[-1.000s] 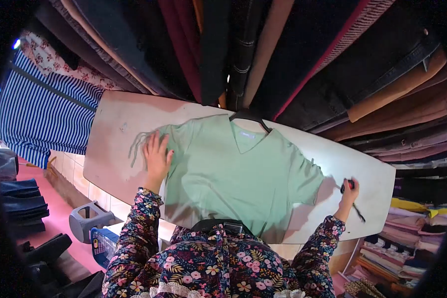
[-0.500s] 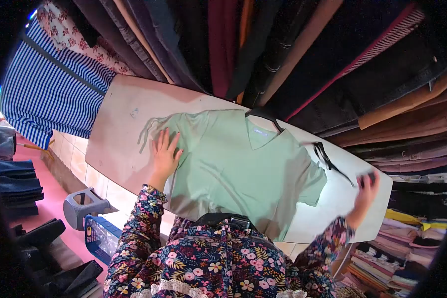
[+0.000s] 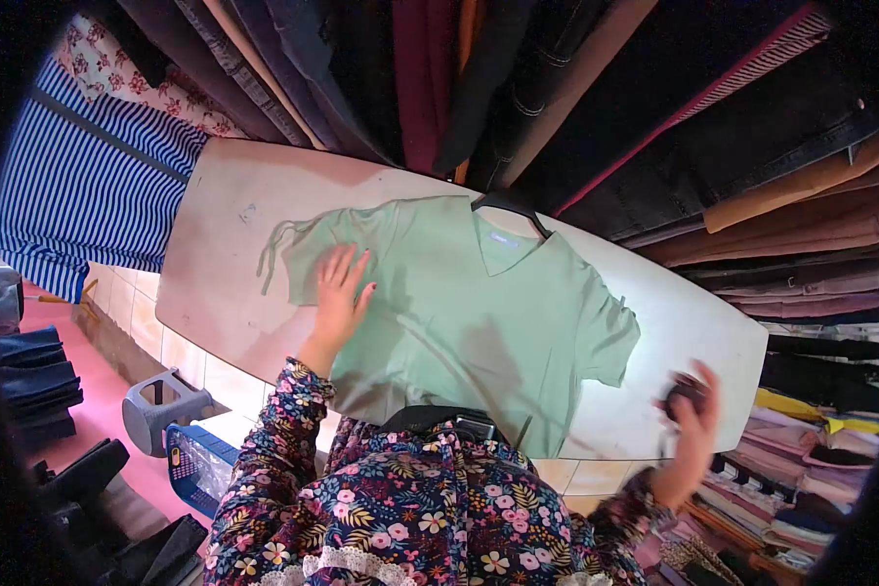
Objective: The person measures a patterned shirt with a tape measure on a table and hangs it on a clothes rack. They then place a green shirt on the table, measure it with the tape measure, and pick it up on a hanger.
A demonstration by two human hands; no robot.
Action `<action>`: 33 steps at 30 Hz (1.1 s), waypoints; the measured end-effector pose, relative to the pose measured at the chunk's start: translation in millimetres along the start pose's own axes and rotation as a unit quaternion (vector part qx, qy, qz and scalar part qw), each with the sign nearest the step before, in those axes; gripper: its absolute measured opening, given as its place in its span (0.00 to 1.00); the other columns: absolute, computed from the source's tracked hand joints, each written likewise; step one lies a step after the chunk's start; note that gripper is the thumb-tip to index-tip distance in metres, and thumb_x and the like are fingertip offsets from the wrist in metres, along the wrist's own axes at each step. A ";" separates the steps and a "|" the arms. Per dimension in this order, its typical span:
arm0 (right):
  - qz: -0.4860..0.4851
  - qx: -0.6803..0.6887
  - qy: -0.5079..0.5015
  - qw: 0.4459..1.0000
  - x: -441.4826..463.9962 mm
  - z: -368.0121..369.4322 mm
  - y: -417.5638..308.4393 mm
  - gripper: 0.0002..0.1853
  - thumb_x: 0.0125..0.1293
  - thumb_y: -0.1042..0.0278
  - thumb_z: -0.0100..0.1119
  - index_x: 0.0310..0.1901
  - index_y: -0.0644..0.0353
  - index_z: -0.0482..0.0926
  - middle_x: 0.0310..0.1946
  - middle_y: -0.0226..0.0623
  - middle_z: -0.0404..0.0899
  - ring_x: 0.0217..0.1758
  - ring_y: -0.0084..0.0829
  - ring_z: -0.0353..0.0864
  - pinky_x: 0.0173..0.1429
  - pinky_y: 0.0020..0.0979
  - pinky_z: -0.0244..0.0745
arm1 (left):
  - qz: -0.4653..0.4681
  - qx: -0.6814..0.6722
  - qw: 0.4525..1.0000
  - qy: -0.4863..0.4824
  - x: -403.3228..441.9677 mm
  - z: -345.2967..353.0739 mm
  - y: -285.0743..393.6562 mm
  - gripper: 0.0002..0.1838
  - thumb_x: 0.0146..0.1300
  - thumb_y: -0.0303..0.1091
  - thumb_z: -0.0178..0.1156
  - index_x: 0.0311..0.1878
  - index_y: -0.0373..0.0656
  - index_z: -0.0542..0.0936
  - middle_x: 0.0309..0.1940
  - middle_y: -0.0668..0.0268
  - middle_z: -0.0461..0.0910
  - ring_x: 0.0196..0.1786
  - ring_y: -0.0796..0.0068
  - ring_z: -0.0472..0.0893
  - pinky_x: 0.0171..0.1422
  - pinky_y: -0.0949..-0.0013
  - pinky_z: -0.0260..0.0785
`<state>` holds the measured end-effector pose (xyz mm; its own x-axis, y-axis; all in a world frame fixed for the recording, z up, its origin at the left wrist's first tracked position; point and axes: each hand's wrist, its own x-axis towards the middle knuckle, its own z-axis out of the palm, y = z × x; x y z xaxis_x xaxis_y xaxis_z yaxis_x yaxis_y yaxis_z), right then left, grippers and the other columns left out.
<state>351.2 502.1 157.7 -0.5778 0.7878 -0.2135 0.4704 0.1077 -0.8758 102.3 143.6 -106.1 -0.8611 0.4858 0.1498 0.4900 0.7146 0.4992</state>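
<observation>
A light green V-neck shirt is spread on a white board, with a black hanger showing at its neckline. My left hand lies on the shirt near the left sleeve, fingers spread and holding nothing. Over the board's right end, my right hand is closed around a small dark object, blurred by motion. It is to the right of the shirt's right sleeve and apart from it. Loose ties hang from the left sleeve.
Dark and brown garments hang beyond the board. A blue striped garment hangs at the left. Below it are a grey stool, a blue basket and folded jeans. Folded clothes are stacked at the right.
My right hand has moved right, then nearer to my body, with the dark object. The black strap seen trailing from it is no longer distinct. My left hand has shifted further onto the shirt.
</observation>
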 end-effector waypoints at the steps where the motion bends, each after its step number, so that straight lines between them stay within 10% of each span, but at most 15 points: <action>1: 0.012 0.011 -0.075 0.997 11.9 21.9 17.6 0.25 0.56 0.80 0.51 0.57 0.57 0.70 0.44 0.38 0.78 0.36 0.23 0.78 0.32 0.21 0.73 | 0.001 0.000 1.000 -0.001 1.1 4.6 9.1 0.27 0.60 0.34 0.59 0.65 0.50 0.69 0.65 0.56 0.65 0.68 0.54 0.63 0.70 0.45 0.51; 5: 0.068 0.065 -0.238 0.967 37.6 120.9 63.5 0.19 0.56 0.78 0.58 0.51 0.58 0.74 0.39 0.32 0.81 0.36 0.19 0.78 0.33 0.20 0.73 | -0.128 -0.402 0.895 -0.144 0.5 9.4 62.2 0.17 0.66 0.28 0.53 0.58 0.39 0.74 0.50 0.61 0.80 0.54 0.70 0.78 0.59 0.69 0.68; 10: 0.045 0.031 -0.316 0.947 42.6 198.3 83.8 0.18 0.55 0.76 0.64 0.49 0.57 0.75 0.39 0.32 0.82 0.36 0.22 0.81 0.33 0.22 0.74 | -0.178 -0.619 0.710 -0.286 -2.8 25.0 101.4 0.16 0.70 0.35 0.51 0.56 0.39 0.76 0.48 0.66 0.80 0.48 0.77 0.77 0.55 0.71 0.70; 13: -0.210 -0.127 -0.302 0.921 41.1 223.2 90.9 0.15 0.53 0.75 0.66 0.44 0.60 0.77 0.39 0.41 0.81 0.39 0.40 0.83 0.40 0.33 0.76 | -0.292 -0.614 0.668 -0.304 -2.2 31.7 108.0 0.15 0.70 0.37 0.51 0.54 0.40 0.78 0.44 0.68 0.80 0.43 0.81 0.77 0.48 0.74 0.71; 23: -0.269 -0.195 -0.285 0.899 41.4 257.7 89.9 0.16 0.49 0.73 0.67 0.42 0.54 0.78 0.38 0.37 0.80 0.41 0.42 0.80 0.42 0.38 0.76 | -0.361 -0.569 0.704 -0.225 14.2 28.5 86.7 0.11 0.63 0.36 0.61 0.43 0.39 0.82 0.31 0.76 0.80 0.31 0.86 0.73 0.35 0.80 0.64; 28: -0.298 -0.217 -0.270 0.890 48.9 285.3 92.4 0.14 0.51 0.70 0.67 0.41 0.51 0.78 0.38 0.35 0.79 0.39 0.42 0.80 0.40 0.38 0.76 | -0.298 -0.303 0.900 -0.096 23.8 16.1 64.7 0.08 0.58 0.33 0.65 0.37 0.40 0.84 0.25 0.71 0.80 0.28 0.87 0.73 0.30 0.79 0.63; 33: -0.298 -0.241 -0.276 0.881 55.0 307.3 94.9 0.15 0.51 0.70 0.66 0.43 0.53 0.79 0.37 0.36 0.79 0.37 0.43 0.80 0.38 0.39 0.76 | -0.238 -0.163 0.957 0.038 30.8 18.4 47.1 0.07 0.56 0.36 0.64 0.36 0.46 0.85 0.28 0.60 0.82 0.28 0.61 0.79 0.34 0.63 0.70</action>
<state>159.2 369.3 -70.2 -0.9921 0.1028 -0.0720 0.1249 0.7529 -0.6461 101.4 201.5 -93.7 -0.9897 0.0979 -0.1048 -0.0170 0.6453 0.7637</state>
